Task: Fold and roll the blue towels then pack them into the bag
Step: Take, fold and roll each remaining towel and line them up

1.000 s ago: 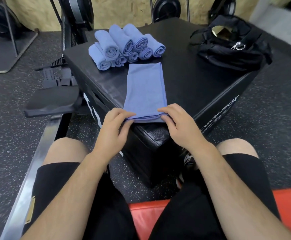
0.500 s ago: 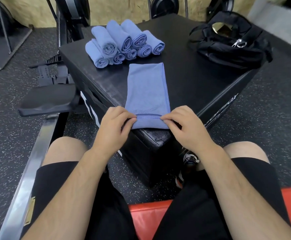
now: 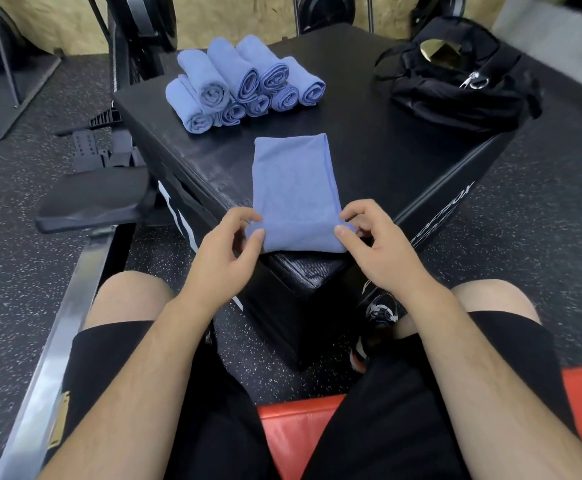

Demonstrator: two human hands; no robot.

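Note:
A folded blue towel (image 3: 294, 181) lies lengthwise on the black padded box (image 3: 386, 161), its near end rolled over once into a short tube at the box's corner. My left hand (image 3: 229, 247) pinches the roll's left end between thumb and fingers. My right hand (image 3: 369, 240) pinches the right end the same way. Several rolled blue towels (image 3: 241, 84) are stacked at the box's far left. The black bag (image 3: 456, 81) sits at the far right of the box, its top open.
A rowing machine's seat (image 3: 92, 202) and metal rail (image 3: 57, 341) run along the left on speckled rubber floor. Weight plates (image 3: 327, 8) lean at the back wall. I sit on a red pad (image 3: 296, 427), knees on either side of the box corner.
The towel's near edge has been turned over into a first roll. Both hands shifted from pressing the edge to pinching the roll's ends.

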